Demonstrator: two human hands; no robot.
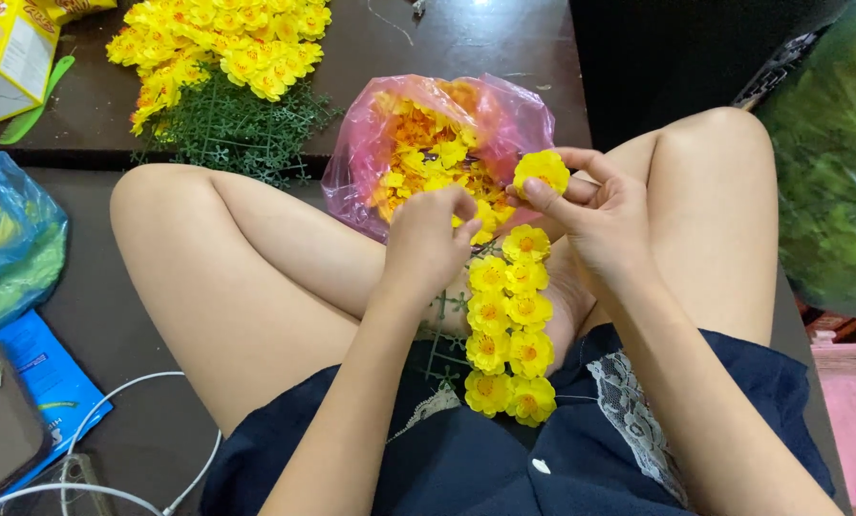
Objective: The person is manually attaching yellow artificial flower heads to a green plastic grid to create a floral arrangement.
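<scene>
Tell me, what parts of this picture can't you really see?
- Head view: the left hand covers the top of the green stem, so how its fingers grip there is hidden.
- The pink bag is crumpled; how deep its loose yellow flowers go cannot be told.
- The yellow box is cut off by the left and top edges.
- The right hand hides the back of the single yellow flower.

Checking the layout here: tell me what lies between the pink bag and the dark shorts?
In the head view, a strip of yellow flowers on a green stem lies between pink bag and shorts.
</scene>
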